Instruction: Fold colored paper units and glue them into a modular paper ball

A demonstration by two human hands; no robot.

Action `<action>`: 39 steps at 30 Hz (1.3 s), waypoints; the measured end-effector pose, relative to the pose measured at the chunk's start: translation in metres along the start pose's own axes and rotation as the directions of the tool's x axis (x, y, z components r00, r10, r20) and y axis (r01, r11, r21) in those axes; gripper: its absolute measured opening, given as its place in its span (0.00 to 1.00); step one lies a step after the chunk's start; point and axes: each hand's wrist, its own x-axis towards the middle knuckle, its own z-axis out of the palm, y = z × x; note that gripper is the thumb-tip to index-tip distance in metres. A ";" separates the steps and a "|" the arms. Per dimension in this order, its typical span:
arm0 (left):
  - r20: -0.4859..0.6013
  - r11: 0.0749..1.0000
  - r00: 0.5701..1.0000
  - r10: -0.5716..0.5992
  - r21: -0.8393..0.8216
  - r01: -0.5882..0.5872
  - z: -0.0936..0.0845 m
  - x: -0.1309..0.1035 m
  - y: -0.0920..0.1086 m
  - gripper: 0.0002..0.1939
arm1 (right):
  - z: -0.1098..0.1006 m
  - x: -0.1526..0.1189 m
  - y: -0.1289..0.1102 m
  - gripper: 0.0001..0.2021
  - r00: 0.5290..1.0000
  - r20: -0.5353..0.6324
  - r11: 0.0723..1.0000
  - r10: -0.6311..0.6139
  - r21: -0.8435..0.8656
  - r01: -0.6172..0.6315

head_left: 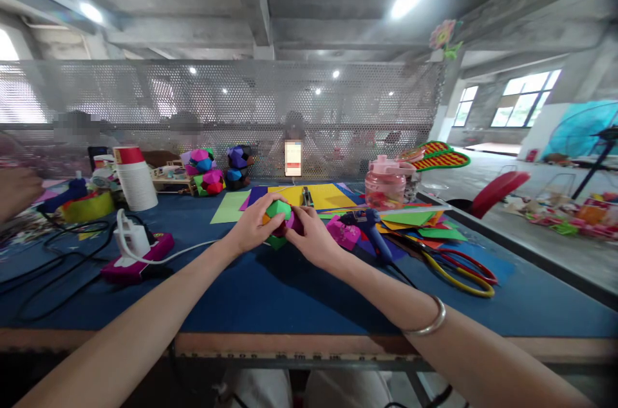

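Note:
Both hands meet over the middle of the blue table around a small faceted paper ball (pixel 279 209) in green, orange and purple. My left hand (pixel 255 225) wraps its left side, thumb across the green face. On the right side, my right hand (pixel 311 235) presses fingers and thumb against the purple part. The ball's underside is partly hidden by the fingers. Just right of my right hand lie a magenta paper piece (pixel 344 232) and a blue glue gun (pixel 369 228). Behind the hands, a stapler-like tool (pixel 307 197) rests on yellow paper (pixel 331 196).
A magenta power strip (pixel 138 258) with cables and stacked paper cups (pixel 135 179) stand left. Finished faceted balls (pixel 208 170) sit behind. To the right are scissors (pixel 458 269), coloured sheets (pixel 415 218) and a pink jar (pixel 385 183). Another person's hand (pixel 19 189) shows far left.

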 end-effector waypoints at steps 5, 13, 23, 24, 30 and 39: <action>0.015 0.999 1.000 -0.007 0.054 0.006 0.002 -0.002 -0.002 0.14 | 0.001 0.001 0.001 0.25 1.000 -0.011 1.000 -0.016 0.004 0.016; 0.021 0.999 0.999 -0.037 0.008 0.037 0.002 -0.004 -0.001 0.18 | 0.000 0.003 0.003 0.24 0.999 -0.032 0.999 -0.036 -0.011 0.036; -0.005 0.998 0.998 0.057 0.030 -0.056 0.007 -0.003 -0.003 0.18 | 0.001 0.005 0.008 0.23 0.998 -0.020 0.998 -0.064 -0.011 0.063; -0.008 0.997 0.998 0.067 0.042 -0.066 0.007 -0.003 -0.004 0.18 | 0.001 0.005 0.009 0.23 0.998 -0.020 0.998 -0.064 -0.010 0.064; -0.013 0.989 0.994 0.110 0.097 -0.108 0.009 -0.003 -0.006 0.16 | 0.003 0.007 0.011 0.23 0.997 -0.020 0.997 -0.077 0.001 0.077; -0.015 0.994 0.997 0.077 0.077 -0.075 0.008 -0.003 -0.005 0.16 | 0.003 0.007 0.012 0.23 0.995 -0.055 0.996 -0.084 -0.001 0.084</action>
